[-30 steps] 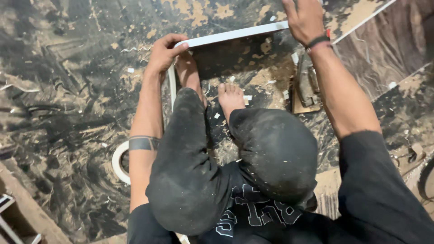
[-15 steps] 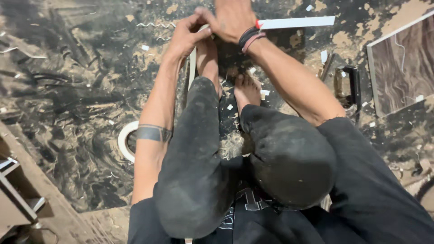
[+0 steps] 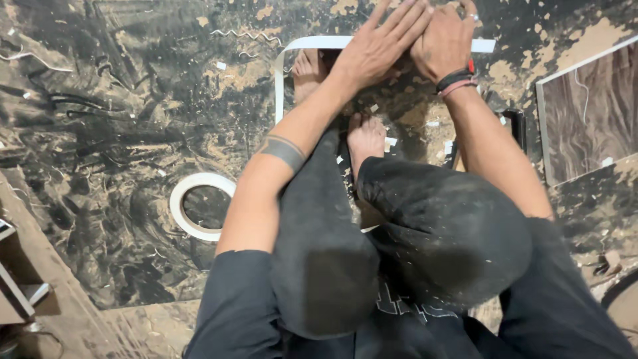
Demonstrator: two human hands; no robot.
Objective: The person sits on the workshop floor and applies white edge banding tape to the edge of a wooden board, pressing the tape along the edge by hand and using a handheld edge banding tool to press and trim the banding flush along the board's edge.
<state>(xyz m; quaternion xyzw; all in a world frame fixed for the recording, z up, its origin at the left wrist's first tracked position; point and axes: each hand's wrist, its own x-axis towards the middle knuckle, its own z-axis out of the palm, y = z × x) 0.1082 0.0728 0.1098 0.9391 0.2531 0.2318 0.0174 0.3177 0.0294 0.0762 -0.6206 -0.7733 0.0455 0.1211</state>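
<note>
A dark marbled board (image 3: 399,113) edged with a white strip (image 3: 312,42) lies on the floor in front of my crossed legs. My left hand (image 3: 382,41) rests flat on the board near its far edge, fingers stretched out and holding nothing. Right beside it and touching it, my right hand (image 3: 444,41), with dark and red wristbands, curls its fingers over the board's far edge and the strip. My bare feet (image 3: 365,136) rest on the board. My arms and knees hide much of it.
A roll of white edge tape (image 3: 199,206) lies on the floor to the left. A wood-patterned panel (image 3: 588,113) lies at the right, with a dark tool (image 3: 515,126) beside my right forearm. White scraps litter the stained floor. A wooden frame (image 3: 20,292) stands at the lower left.
My hands held the board's two ends with its white edge raised. They have come together at the far edge, and the left hand now lies flat.
</note>
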